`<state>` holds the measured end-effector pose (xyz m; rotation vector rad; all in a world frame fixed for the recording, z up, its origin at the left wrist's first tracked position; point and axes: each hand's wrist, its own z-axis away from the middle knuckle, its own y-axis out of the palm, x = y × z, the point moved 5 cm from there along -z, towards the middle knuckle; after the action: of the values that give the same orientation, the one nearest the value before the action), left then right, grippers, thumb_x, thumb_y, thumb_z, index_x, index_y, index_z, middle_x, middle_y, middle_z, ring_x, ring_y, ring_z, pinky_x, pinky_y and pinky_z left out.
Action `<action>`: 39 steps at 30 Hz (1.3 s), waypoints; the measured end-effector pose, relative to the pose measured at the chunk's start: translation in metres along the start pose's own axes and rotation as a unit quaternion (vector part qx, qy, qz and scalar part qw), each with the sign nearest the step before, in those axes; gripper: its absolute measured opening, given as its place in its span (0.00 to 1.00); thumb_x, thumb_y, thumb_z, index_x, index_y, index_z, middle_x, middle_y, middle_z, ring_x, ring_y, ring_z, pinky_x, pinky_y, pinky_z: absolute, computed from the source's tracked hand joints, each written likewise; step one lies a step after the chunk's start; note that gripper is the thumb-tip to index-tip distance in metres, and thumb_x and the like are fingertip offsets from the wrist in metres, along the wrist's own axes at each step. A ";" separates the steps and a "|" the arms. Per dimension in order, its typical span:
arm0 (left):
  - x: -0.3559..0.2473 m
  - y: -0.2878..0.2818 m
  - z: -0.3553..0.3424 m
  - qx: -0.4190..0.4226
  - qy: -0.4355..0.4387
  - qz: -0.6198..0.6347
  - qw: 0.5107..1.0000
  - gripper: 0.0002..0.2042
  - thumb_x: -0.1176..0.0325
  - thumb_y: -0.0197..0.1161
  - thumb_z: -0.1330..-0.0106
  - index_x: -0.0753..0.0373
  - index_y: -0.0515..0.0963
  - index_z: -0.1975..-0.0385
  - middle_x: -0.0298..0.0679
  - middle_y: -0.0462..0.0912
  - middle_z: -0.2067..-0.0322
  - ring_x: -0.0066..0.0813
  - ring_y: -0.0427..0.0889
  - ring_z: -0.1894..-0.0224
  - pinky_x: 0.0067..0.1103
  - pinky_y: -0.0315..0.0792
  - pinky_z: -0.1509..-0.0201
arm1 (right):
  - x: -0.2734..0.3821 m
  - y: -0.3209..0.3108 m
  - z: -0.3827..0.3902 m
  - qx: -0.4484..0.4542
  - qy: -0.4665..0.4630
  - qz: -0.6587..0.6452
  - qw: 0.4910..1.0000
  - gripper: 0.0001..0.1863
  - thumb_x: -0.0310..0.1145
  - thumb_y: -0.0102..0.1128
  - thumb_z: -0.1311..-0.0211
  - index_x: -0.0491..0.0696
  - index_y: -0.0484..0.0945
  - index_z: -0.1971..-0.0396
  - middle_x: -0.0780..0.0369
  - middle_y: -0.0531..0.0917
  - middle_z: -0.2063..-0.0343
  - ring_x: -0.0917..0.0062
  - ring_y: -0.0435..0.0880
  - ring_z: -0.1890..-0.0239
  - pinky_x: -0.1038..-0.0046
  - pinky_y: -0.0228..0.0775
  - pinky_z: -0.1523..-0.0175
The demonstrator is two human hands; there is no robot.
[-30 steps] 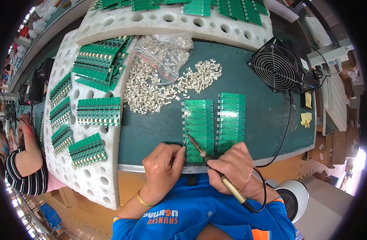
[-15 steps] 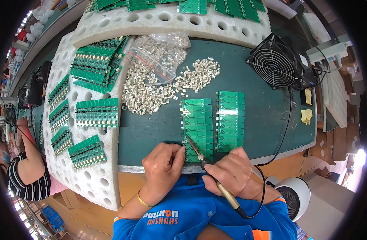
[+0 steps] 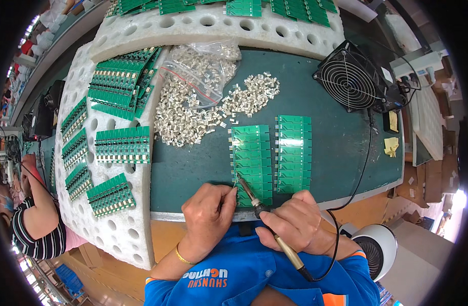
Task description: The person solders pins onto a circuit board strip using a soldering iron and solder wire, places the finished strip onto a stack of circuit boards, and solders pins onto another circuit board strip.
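At lower centre, the right hand (image 3: 295, 220) grips a soldering iron (image 3: 250, 195), its tip (image 3: 240, 179) at the left edge of a green board (image 3: 252, 153), mid-frame. The left hand (image 3: 208, 211) pinches a wire (image 3: 236, 182) near it. A second board (image 3: 294, 153) lies just right. Connectors (image 3: 179, 122) are heaped upper left of centre; a fan (image 3: 349, 84) stands upper right.

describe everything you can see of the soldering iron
The soldering iron is pen-like: a thin metal-looking shaft, a black collar and a gold-coloured handle with a dark rear end and black cord. The right hand grips it aslant, tip toward the left edge of the left green circuit panel; whether they touch is unclear.
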<state>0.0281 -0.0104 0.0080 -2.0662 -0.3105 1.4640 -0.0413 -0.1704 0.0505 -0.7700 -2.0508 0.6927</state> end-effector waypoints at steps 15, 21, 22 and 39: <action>0.001 0.000 0.000 0.008 -0.016 0.010 1.000 0.05 0.79 0.71 0.41 0.68 0.80 0.74 0.40 0.79 0.79 0.24 0.77 0.81 0.20 0.69 0.78 | 0.002 0.002 0.002 0.005 -0.011 0.015 1.000 0.13 0.35 0.74 0.52 0.48 0.82 0.68 0.70 0.72 0.84 0.78 0.71 0.82 0.73 0.56 0.71; 0.001 -0.006 0.002 0.001 -0.031 0.003 1.000 0.05 0.78 0.71 0.40 0.67 0.79 0.73 0.39 0.79 0.79 0.24 0.77 0.81 0.20 0.70 0.77 | 0.002 -0.003 0.001 0.000 -0.009 0.019 1.000 0.14 0.34 0.74 0.54 0.48 0.82 0.67 0.70 0.72 0.84 0.78 0.72 0.82 0.73 0.57 0.70; 0.001 -0.007 0.002 -0.002 -0.037 -0.003 0.999 0.06 0.78 0.71 0.39 0.67 0.79 0.73 0.39 0.79 0.79 0.24 0.77 0.81 0.20 0.70 0.76 | 0.001 -0.004 0.002 -0.006 -0.002 0.016 1.000 0.14 0.34 0.74 0.54 0.48 0.82 0.67 0.70 0.72 0.84 0.78 0.72 0.82 0.73 0.57 0.70; 0.008 -0.016 0.009 -0.011 -0.083 0.042 0.996 0.04 0.75 0.63 0.33 0.66 0.76 0.69 0.35 0.76 0.79 0.19 0.71 0.79 0.18 0.67 0.74 | -0.015 -0.005 -0.008 -0.011 0.049 -0.053 0.997 0.16 0.27 0.75 0.61 0.48 0.83 0.67 0.68 0.78 0.81 0.77 0.76 0.81 0.72 0.61 0.69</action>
<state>0.0250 0.0093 0.0091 -1.9997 -0.3085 1.6935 -0.0290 -0.1833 0.0508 -0.6887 -1.9976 0.5618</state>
